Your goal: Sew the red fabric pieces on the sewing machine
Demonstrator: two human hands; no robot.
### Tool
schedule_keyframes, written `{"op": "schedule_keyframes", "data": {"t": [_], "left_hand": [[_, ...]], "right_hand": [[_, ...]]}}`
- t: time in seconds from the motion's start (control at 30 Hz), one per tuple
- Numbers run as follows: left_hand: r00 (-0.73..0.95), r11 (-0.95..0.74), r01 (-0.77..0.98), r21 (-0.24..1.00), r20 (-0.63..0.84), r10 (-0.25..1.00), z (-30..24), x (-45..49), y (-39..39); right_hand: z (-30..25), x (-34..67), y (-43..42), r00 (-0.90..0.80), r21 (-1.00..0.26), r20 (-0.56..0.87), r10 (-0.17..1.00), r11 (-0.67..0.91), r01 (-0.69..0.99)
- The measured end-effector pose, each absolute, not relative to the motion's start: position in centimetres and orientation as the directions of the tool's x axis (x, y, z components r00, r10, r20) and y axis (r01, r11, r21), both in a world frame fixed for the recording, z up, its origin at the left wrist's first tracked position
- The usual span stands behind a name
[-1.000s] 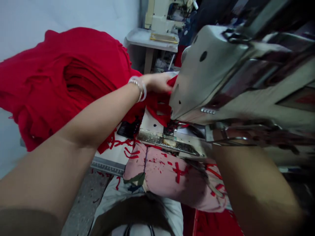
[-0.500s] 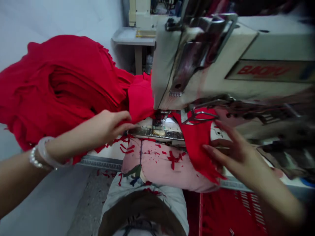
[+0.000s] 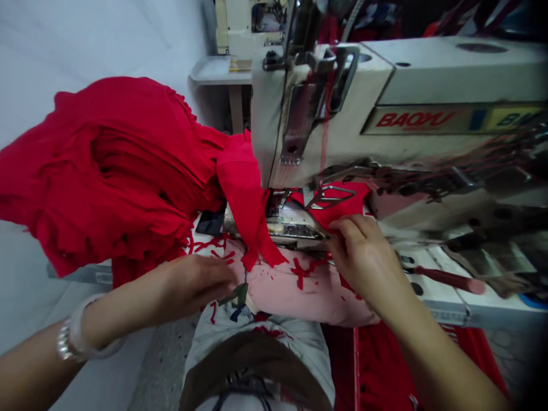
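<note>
My left hand [image 3: 199, 285] is over the front edge of the machine bed, fingers stretched forward with nothing visible in them. Just beyond its fingertips, a red fabric strip [image 3: 246, 194] hangs over the bed left of the needle area, its lower end on the pink pad [image 3: 282, 297]. My right hand [image 3: 363, 257] is closed on the edge of a red fabric piece [image 3: 342, 208] just right of the presser foot [image 3: 278, 200]. Its fingertips are partly hidden. The white sewing machine [image 3: 334, 137] stands over both pieces, threaded in red.
A large heap of red fabric [image 3: 128, 154] fills the left side. Red scraps [image 3: 302, 274] lie on the pad. A red-handled tool [image 3: 449, 279] rests on the bed at right. Below stands a red crate [image 3: 475, 348] with red fabric. Another machine [image 3: 240, 25] is behind.
My left hand has dropped toward me, away from the red strip, which now hangs forward onto the pad. My right hand has moved left and closed on fabric by the presser foot.
</note>
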State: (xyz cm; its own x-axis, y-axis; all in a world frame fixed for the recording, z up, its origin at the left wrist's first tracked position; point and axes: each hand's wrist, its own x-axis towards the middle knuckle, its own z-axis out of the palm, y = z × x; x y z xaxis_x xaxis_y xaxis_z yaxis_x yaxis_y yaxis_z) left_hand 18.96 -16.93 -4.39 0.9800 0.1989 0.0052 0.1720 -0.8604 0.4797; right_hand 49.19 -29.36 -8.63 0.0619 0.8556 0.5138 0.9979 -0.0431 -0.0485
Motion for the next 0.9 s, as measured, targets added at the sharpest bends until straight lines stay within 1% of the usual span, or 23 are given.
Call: {"op": "schedule_keyframes", "data": {"t": [0.07, 0.1, 0.13, 0.17, 0.2, 0.23, 0.27, 0.37, 0.47, 0.5, 0.57, 0.63, 0.67, 0.7, 0.73, 0.8, 0.87, 0.9], "left_hand": [[0.968, -0.956, 0.150, 0.251, 0.160, 0.194, -5.7, 20.6, -16.1], [0.957, -0.980, 0.147, 0.131, 0.232, 0.175, -6.3, 21.5, -15.3], [0.950, -0.990, 0.136, 0.045, 0.278, 0.143, -7.0, 22.3, -14.5], [0.946, -0.993, 0.120, 0.008, 0.302, 0.116, -7.5, 22.9, -13.6], [0.943, -0.995, 0.101, 0.021, 0.318, 0.102, -7.8, 23.2, -12.7], [0.937, -0.993, 0.086, 0.076, 0.332, 0.107, -7.8, 23.3, -12.0], [0.933, -0.983, 0.084, 0.163, 0.334, 0.135, -7.6, 23.0, -11.4], [0.918, -0.867, 0.163, 0.471, 0.250, 0.309, -5.8, 21.5, -10.8], [0.831, -0.651, 0.296, 0.699, 0.147, 0.536, -3.7, 20.1, -11.4], [0.781, -0.556, 0.289, 0.779, 0.144, 0.608, -3.3, 19.9, -11.7], [0.672, -0.351, 0.159, 0.923, 0.160, 0.724, -3.1, 19.8, -12.2], [0.602, -0.214, -0.044, 0.976, 0.197, 0.774, -3.2, 20.1, -12.1], [0.575, -0.179, -0.121, 0.976, 0.216, 0.789, -3.3, 20.3, -11.8], [0.545, -0.164, -0.158, 0.974, 0.224, 0.808, -3.4, 20.6, -11.4], [0.510, -0.162, -0.157, 0.974, 0.221, 0.831, -3.4, 20.7, -10.8], [0.435, -0.169, -0.094, 0.981, 0.193, 0.879, -3.0, 20.8, -9.3], [0.345, -0.123, -0.070, 0.990, 0.139, 0.928, -2.3, 20.4, -7.7], [0.302, -0.085, -0.107, 0.991, 0.114, 0.946, -1.8, 20.0, -7.0]], "right_hand": [[-8.6, 49.2, -29.4, 0.093, -0.118, 0.522, 0.848, -0.036, 0.992], [-8.5, 49.1, -29.3, 0.095, -0.132, 0.529, 0.843, -0.029, 0.991], [-8.5, 49.0, -29.3, 0.089, -0.137, 0.536, 0.840, -0.017, 0.990], [-8.4, 49.0, -29.3, 0.078, -0.139, 0.541, 0.837, -0.002, 0.990], [-8.4, 49.1, -29.4, 0.064, -0.143, 0.544, 0.836, 0.017, 0.990], [-8.3, 49.2, -29.6, 0.050, -0.150, 0.545, 0.837, 0.039, 0.988], [-8.2, 49.3, -29.8, 0.036, -0.161, 0.544, 0.839, 0.062, 0.985], [-8.1, 49.6, -30.4, 0.014, -0.182, 0.529, 0.848, 0.097, 0.978], [-8.2, 49.7, -30.6, 0.018, -0.186, 0.521, 0.853, 0.093, 0.978], [-8.3, 49.6, -30.5, 0.025, -0.189, 0.526, 0.850, 0.089, 0.978], [-8.5, 49.3, -30.3, 0.035, -0.185, 0.538, 0.842, 0.077, 0.980], [-8.6, 49.1, -30.2, 0.035, -0.150, 0.546, 0.837, 0.057, 0.987], [-8.6, 49.0, -30.2, 0.029, -0.124, 0.546, 0.837, 0.046, 0.991], [-8.6, 49.0, -30.3, 0.027, -0.099, 0.547, 0.837, 0.033, 0.995], [-8.5, 49.1, -30.6, 0.031, -0.081, 0.550, 0.835, 0.017, 0.997], [-8.1, 49.5, -31.6, 0.040, -0.086, 0.561, 0.827, 0.009, 0.996], [-7.5, 50.4, -33.4, 0.051, -0.168, 0.541, 0.839, 0.049, 0.984], [-7.2, 50.8, -34.5, 0.058, -0.238, 0.514, 0.856, 0.077, 0.968]]}}
